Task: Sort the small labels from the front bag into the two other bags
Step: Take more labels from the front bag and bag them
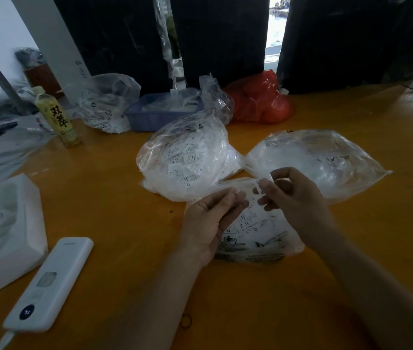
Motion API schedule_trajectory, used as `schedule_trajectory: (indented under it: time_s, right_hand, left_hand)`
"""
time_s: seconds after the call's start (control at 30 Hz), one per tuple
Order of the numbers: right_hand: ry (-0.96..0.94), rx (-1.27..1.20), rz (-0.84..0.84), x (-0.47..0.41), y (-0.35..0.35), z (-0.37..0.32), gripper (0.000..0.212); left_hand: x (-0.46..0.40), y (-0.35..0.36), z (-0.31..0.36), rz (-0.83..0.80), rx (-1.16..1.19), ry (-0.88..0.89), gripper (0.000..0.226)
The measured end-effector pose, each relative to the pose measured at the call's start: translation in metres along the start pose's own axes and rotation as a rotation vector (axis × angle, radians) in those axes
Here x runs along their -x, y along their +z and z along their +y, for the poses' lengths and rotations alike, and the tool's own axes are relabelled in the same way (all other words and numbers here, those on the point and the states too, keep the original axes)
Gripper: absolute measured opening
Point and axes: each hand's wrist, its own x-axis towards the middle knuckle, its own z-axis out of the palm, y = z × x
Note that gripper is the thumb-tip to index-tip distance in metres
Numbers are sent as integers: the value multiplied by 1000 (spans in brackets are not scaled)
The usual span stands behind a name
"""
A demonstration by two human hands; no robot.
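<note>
At nine o'clock a white foam tray (6,223) sits at the edge of the orange table (114,198). Just below it, at about eight o'clock, lies a white power bank (49,284) with a small lit display near its lower end. At ten o'clock a yellow drink bottle (57,117) stands upright, and beyond it toward eleven rests a crumpled clear bag (107,102) beside a blue plastic basket (160,112).

Near the centre, slightly toward twelve, a bulging clear left bag (182,160) is full of small white printed labels. The left hand (213,218) sits just below it, at about six o'clock from that bag, palm turned inward with the fingers curled; it grips the left side of the front bag's opening, though whether a label is also between the fingers cannot be told.

The front bag (258,236) lies flat on the table between the two hands, printed with black markings, and small labels with size letters show through the plastic. Its mouth points toward twelve, touching the two bags behind it.

The right hand (293,193) hovers over the upper right of the front bag, thumb and forefinger pinching a small label (263,181) at the bag's mouth.

At one o'clock a red bag (261,99) rests against the dark backdrop. At two to three o'clock lies the right bag (316,160), clear, flatter and holding white contents.
</note>
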Motion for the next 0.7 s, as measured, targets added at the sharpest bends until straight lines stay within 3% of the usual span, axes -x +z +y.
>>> schedule_trajectory:
  time_s: [0.1, 0.2, 0.43, 0.7]
  right_hand:
    - [-1, -138, -39, 4, -5, -6, 42]
    - [-62, -136, -63, 3, -5, -7, 40]
    - [-167, 80, -65, 2, 2, 0, 40]
    - [-178, 301, -16, -2, 1, 8, 44]
  left_hand:
    - [0, 1, 0, -22, -28, -2, 23]
    - [1, 1, -1, -42, -76, 22, 28]
    - [3, 0, -8, -90, -251, 85, 39]
    - [0, -3, -8, -67, -166, 64, 37]
